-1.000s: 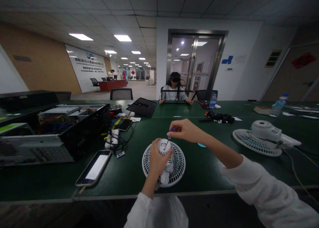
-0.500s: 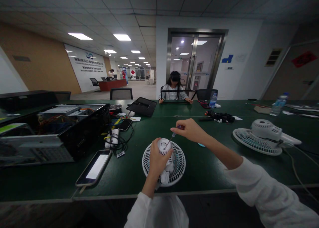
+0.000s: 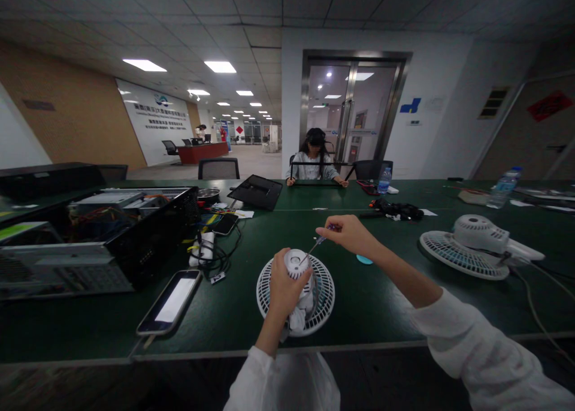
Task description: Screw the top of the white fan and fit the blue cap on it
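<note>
A small white fan [image 3: 327, 297] lies grille-down on the table in front of me, its rounded motor housing [image 3: 294, 256] facing up. My left hand [image 3: 284, 291] is wrapped around that housing, thumb on the right side and fingers on the left. Above and to the right, my right hand [image 3: 349, 232] grips the handle of a screwdriver [image 3: 320, 240]. The thin shaft slants down to the left, its tip at the top of the housing; whether it sits in a screw is too small to tell.
Left stand an opened computer case [image 3: 153, 243], a lit phone [image 3: 168, 303] and tangled cables [image 3: 224, 255]. A second white fan [image 3: 476, 237] lies to the right, near a water bottle [image 3: 504, 188]. Across the green table [image 3: 215, 321] sits a person [image 3: 312, 156] holding a black frame.
My right hand has shifted slightly to the right, and the screwdriver leans over more. A pale blue disc on the table shows more fully. My left hand and the fan stay put.
</note>
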### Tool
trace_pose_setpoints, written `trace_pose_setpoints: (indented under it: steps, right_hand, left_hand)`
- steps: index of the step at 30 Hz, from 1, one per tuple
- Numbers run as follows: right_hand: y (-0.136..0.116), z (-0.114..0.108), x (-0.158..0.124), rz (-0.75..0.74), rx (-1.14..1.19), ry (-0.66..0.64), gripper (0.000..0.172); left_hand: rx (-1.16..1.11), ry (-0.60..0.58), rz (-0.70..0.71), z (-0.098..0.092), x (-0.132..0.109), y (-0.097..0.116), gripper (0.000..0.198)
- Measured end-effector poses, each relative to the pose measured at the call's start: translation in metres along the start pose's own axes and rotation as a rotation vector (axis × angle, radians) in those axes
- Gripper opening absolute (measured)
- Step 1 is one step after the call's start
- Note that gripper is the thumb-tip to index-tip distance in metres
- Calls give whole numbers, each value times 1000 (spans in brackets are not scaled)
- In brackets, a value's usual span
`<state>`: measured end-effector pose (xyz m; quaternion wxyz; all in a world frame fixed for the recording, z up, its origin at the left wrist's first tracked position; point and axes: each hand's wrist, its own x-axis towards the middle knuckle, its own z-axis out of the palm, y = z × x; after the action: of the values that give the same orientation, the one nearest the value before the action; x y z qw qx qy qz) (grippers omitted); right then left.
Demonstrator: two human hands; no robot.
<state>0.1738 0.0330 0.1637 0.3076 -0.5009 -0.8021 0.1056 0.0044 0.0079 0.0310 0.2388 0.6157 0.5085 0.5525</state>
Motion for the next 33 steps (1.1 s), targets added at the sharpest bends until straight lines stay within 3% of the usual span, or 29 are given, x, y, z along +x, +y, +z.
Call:
trace_pose_setpoints:
  steps: [4, 8, 13, 18, 22, 28, 33]
  right_hand:
    - [26, 3, 0, 90, 259, 131, 38]
    - [83, 27, -7, 281, 348, 372, 33]
    - [139, 80, -34, 491, 71, 315, 11]
    - [152, 111, -53, 552, -160, 195, 4]
    - [159, 108, -49, 538, -285, 101, 13]
    - [183, 81, -41, 601, -443, 103, 27]
    - [196, 71, -50, 638, -434, 74, 29]
  left_hand:
    - [4, 8, 6, 1, 0, 0, 51]
    - [9, 25, 12, 1, 1, -2, 51]
    - [10, 28, 18, 1, 0, -4, 52]
    - [11, 22, 16, 0, 0, -3, 52]
    - [8, 16, 20, 0, 1, -4, 52]
    - [1, -10, 10, 0, 3, -8, 54]
    - [9, 0, 5, 0, 1, -5, 53]
